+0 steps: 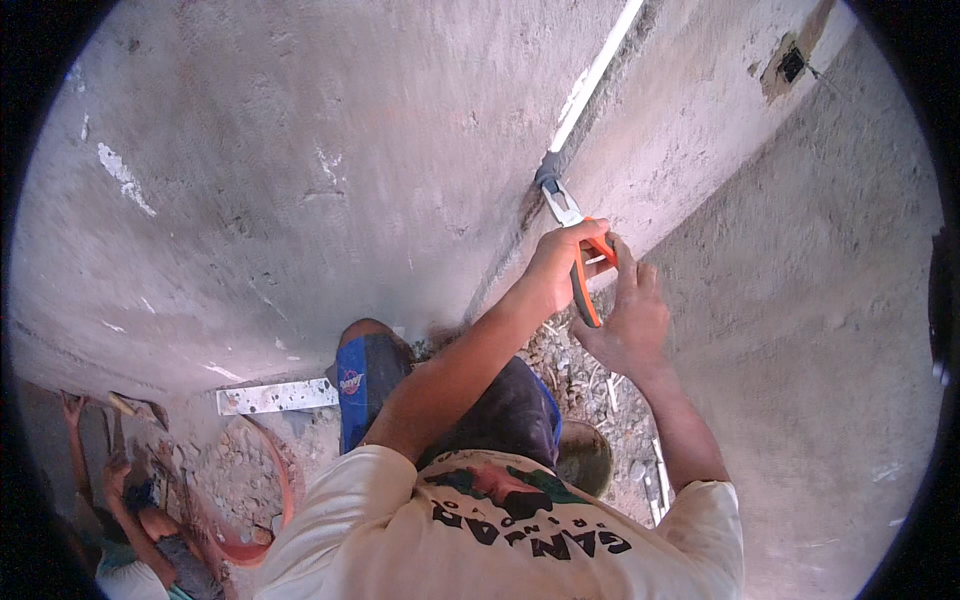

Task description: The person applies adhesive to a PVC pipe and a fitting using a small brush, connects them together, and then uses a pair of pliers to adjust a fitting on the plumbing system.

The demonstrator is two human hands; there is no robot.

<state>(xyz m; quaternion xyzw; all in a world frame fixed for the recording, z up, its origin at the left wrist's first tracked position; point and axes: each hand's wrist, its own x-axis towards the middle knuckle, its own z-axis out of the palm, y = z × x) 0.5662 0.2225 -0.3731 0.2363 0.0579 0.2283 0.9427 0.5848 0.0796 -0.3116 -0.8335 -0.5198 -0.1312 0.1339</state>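
Pliers (pixel 578 262) with orange and dark grey handles are in my left hand (pixel 556 262), its fingers wrapped round them. Their metal jaws reach up to a dark grey fitting (pixel 548 172) in the wall corner; whether they bite on it I cannot tell. From that fitting a white pipe (pixel 600 72) runs up along a groove in the wall. My right hand (pixel 635 318) is beside the handles, its fingers stretched out and the thumb apart. Its fingertips are close to the right handle, and contact is unclear.
Rough plastered walls (pixel 250 170) surround me; one has a broken-out hole (pixel 792 65). Rubble (pixel 575 365) covers the ground below my hands, near a bucket (pixel 584 458). At the lower left are a speckled white board (pixel 278 397), an orange-red rim (pixel 288 470) around rubble, and another person (pixel 150 535).
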